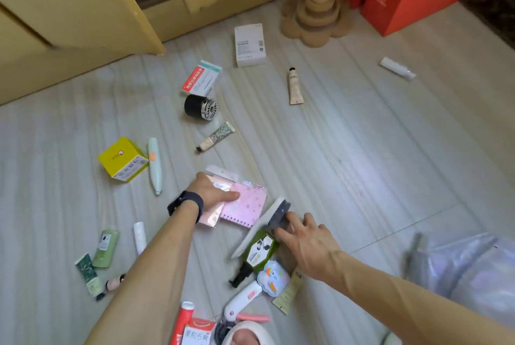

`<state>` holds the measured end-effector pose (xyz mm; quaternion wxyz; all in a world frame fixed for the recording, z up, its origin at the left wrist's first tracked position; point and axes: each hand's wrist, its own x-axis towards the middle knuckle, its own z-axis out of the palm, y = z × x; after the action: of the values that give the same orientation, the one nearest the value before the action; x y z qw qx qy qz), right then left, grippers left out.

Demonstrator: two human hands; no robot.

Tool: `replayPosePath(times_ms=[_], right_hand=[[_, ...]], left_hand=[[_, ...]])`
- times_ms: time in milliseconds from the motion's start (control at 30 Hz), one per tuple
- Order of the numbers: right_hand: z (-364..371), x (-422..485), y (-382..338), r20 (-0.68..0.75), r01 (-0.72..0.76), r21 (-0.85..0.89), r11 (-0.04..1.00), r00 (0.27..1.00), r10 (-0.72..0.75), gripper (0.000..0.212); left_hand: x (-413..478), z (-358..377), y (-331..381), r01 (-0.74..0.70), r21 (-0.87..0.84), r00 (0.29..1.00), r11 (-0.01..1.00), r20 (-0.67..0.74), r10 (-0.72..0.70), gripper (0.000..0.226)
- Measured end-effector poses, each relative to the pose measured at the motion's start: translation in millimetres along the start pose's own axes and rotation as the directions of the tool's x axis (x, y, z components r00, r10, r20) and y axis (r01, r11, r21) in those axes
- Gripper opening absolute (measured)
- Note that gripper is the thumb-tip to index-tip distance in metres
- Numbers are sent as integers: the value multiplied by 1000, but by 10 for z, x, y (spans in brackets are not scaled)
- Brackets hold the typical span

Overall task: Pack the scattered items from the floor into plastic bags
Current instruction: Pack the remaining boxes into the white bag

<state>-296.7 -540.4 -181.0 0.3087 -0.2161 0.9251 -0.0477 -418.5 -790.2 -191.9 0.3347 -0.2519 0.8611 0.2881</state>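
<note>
The pale, streaked floor (362,149) carried the scattered items all around, none of them visibly bagged. The crinkled, translucent plastic bag (468,269) sat slumped at the right edge, blurred, its mouth not clearly showing.

The left hand (214,192) lay flat on a pink spiral notebook (248,205) and a glossy foil-like packet (211,218), fingers fairly straight and pressing down. The right hand (303,236) reached with spread, half-curled fingers to a grey padded disc (280,215) on a flat white paddle. I could not tell whether it had closed on it.

The likely trouble was the stack. The slick packet could slide out from under the notebook if both were lifted by pressure from above alone. The paddle leaned on a rounded green pump bottle (260,252), so pulling it away might set the bottle rolling. The limp bag had no hand on it and could fold shut when things were dropped in.

The smaller items were mostly soft, smooth squeeze tubes, such as the beige tube (295,86), which would slip from a loose pinch.
</note>
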Motion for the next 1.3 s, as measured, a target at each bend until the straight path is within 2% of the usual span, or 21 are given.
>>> replayPosePath(times_ms=[133,200,300,333,400,467,533,633,733,800,900,1000,1067,1133,1233,1300], right_hand=[[-293,-145,8,173,-47,48,998,984,38,52],[-504,-268,70,206,-79,92,993,977,59,46],[-897,-534,150,149,-150,217,965,982,119,38],[-1055,-679,176,90,-168,256,952,985,149,33],[-1369,-999,218,-14,-233,471,851,962,271,28],[-1622,-1418,250,-114,-207,630,749,929,352,28],[-1741,-1930,282,-189,-147,741,656,891,413,26],[-1671,-2746,323,-248,34,915,402,834,493,21],[-1366,-3553,380,-207,191,978,87,804,557,20],[-1039,-3978,466,-149,205,979,-21,776,613,30],[-477,-4349,657,8,199,958,-204,697,717,31],[-80,-4518,734,129,123,954,-273,654,745,17],[37,-4526,748,191,125,932,-341,629,753,13],[126,-4500,837,240,127,919,-372,568,788,13],[102,-4496,972,251,141,925,-353,471,846,17],[8,-4525,1043,233,185,923,-337,428,873,34]], left_hand=[[-341,80,132,-154,-58,981,986,110,160,59],[-598,45,319,-255,-50,960,966,109,260,55],[-1067,-77,723,-409,114,912,905,20,410,42],[-1261,-138,882,-464,186,881,866,-9,473,35],[-1631,-276,1174,-552,215,820,806,-35,571,27],[-2067,-404,1409,-628,209,757,750,-62,651,25],[-2472,-481,1568,-681,192,705,707,-88,703,23],[-3065,-512,1729,-771,85,627,631,-78,775,20],[-3647,-426,1848,-841,10,540,541,-63,840,21],[-4017,-289,1924,-872,28,488,489,-38,872,23],[-4454,-4,1996,-910,84,409,406,34,912,24],[-4773,360,2038,-931,151,350,333,100,932,21],[-4863,590,2048,-935,173,334,310,128,934,23],[-4905,811,2046,-937,175,329,301,157,931,25],[-4915,1069,2016,-942,158,322,295,179,930,23],[-4919,1185,2017,-946,159,311,283,201,929,22]])
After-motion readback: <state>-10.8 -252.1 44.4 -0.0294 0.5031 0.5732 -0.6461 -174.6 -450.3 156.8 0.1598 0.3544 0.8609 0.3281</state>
